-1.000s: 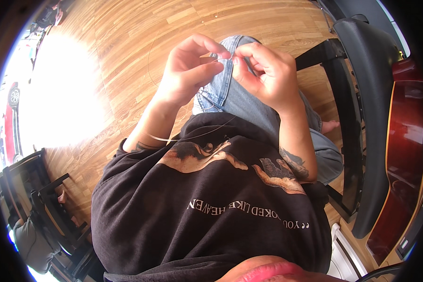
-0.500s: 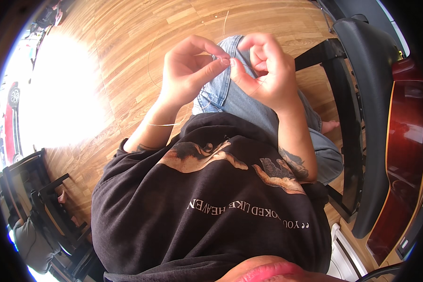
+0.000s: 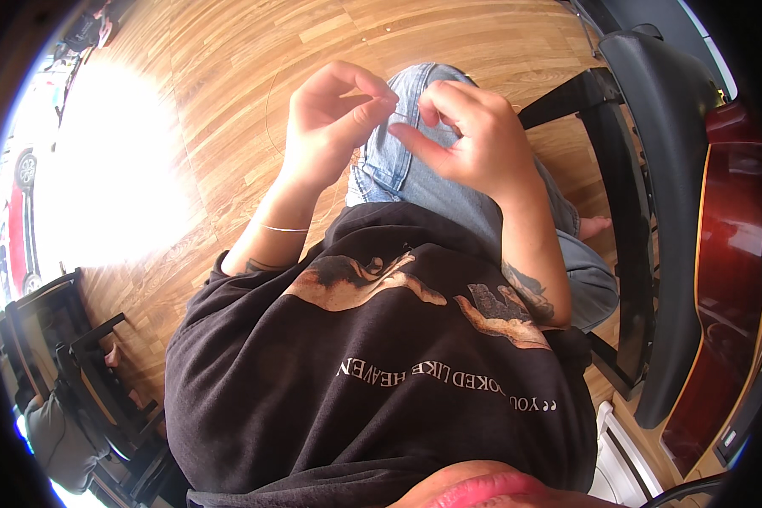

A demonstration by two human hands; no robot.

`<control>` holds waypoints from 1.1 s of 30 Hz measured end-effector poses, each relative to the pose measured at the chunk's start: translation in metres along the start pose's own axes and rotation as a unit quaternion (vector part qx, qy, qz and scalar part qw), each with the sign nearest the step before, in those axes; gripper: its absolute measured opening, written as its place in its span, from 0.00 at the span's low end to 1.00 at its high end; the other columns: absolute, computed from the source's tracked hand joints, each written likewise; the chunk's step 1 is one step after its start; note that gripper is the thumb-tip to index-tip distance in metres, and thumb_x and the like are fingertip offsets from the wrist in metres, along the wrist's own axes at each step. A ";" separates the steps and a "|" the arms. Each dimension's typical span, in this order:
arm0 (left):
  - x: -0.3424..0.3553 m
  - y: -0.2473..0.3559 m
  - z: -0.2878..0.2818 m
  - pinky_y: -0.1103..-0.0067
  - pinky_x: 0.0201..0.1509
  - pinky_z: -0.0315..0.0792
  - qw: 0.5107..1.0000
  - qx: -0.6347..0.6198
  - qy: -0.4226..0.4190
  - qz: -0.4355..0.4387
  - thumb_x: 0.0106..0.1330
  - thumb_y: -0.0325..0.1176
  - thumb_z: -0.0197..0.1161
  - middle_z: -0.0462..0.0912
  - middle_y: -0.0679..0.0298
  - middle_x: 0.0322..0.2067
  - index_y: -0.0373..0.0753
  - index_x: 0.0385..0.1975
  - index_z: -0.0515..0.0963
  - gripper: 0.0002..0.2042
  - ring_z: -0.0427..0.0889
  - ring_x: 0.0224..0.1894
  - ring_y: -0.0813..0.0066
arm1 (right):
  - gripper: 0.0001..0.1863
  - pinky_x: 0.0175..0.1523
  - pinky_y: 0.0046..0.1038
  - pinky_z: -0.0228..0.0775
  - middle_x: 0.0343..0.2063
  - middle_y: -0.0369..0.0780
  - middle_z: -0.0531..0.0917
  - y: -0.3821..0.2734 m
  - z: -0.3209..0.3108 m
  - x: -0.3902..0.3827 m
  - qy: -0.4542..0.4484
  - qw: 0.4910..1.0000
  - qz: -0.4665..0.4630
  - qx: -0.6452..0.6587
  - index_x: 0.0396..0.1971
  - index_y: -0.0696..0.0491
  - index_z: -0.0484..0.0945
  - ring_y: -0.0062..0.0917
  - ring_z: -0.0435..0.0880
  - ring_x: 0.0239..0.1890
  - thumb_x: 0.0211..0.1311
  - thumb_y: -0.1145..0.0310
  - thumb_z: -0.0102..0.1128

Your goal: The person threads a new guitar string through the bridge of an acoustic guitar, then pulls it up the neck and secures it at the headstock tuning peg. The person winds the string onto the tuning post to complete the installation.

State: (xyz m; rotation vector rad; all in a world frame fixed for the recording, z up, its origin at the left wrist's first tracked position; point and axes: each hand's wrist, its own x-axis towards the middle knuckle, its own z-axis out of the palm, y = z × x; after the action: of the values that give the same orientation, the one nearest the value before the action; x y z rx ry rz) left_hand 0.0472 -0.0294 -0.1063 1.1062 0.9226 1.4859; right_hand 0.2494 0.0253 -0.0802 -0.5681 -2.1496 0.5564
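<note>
Both hands are raised over my jeans-covered knee [image 3: 411,80]. In my left hand [image 3: 330,127] the thumb and index finger are pinched together on what looks like a thin thread; only a tiny bit shows at the fingertips. A fine thread [image 3: 267,118] curves in the air or over the floor left of that hand; I cannot tell which. A pale thin strand [image 3: 284,229] crosses my left wrist. Close by on the right is my right hand [image 3: 474,135], thumb and index tips apart, the other fingers curled. Nothing is visible between its thumb and index finger.
A black padded seat with a dark frame [image 3: 614,169] stands at my right, beside a glossy red-brown guitar body [image 3: 732,279]. Black chairs [image 3: 68,356] are at the lower left. Bright light falls on the wooden floor [image 3: 229,51].
My right hand has turned and drawn away from the left fingertips, its thumb and index finger now apart. The left hand has shifted slightly left and keeps its pinch.
</note>
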 end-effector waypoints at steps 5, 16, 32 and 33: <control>0.002 0.000 0.002 0.90 0.21 0.57 0.999 0.014 0.040 -0.006 0.67 0.16 0.63 0.84 0.59 0.41 0.35 0.40 0.76 0.07 0.70 0.22 0.92 | 0.14 0.24 0.35 0.68 0.15 0.41 0.78 0.001 0.003 -0.007 -0.050 0.998 0.035 0.003 0.19 0.53 0.76 0.37 0.78 0.17 0.58 0.68 0.71; 0.008 -0.017 -0.007 0.87 0.23 0.63 0.958 0.272 0.069 0.061 0.66 0.20 0.65 0.79 0.70 0.21 0.34 0.37 0.80 0.03 0.73 0.21 0.92 | 0.12 0.24 0.35 0.67 0.14 0.43 0.77 0.005 0.001 -0.008 -0.078 0.997 -0.013 0.017 0.19 0.55 0.77 0.36 0.77 0.16 0.60 0.70 0.67; 0.006 -0.008 0.002 0.88 0.22 0.56 0.944 0.318 0.018 0.084 0.63 0.17 0.65 0.84 0.70 0.33 0.32 0.37 0.84 0.06 0.64 0.20 0.94 | 0.22 0.23 0.26 0.53 0.13 0.35 0.60 0.013 0.004 -0.003 0.077 0.988 0.129 0.033 0.18 0.55 0.63 0.17 0.58 0.18 0.66 0.70 0.68; 0.003 -0.012 0.000 0.88 0.22 0.57 0.955 0.292 0.018 0.041 0.64 0.17 0.64 0.84 0.70 0.33 0.32 0.37 0.83 0.05 0.65 0.21 0.94 | 0.21 0.23 0.26 0.54 0.14 0.35 0.61 0.016 0.005 -0.005 0.087 0.988 0.121 0.032 0.19 0.55 0.64 0.17 0.58 0.19 0.67 0.70 0.68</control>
State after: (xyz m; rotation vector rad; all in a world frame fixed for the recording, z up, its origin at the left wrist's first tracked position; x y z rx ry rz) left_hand 0.0506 -0.0246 -0.1167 1.5564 1.4097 1.3312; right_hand 0.2515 0.0338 -0.0948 -0.8177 -1.9045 0.6786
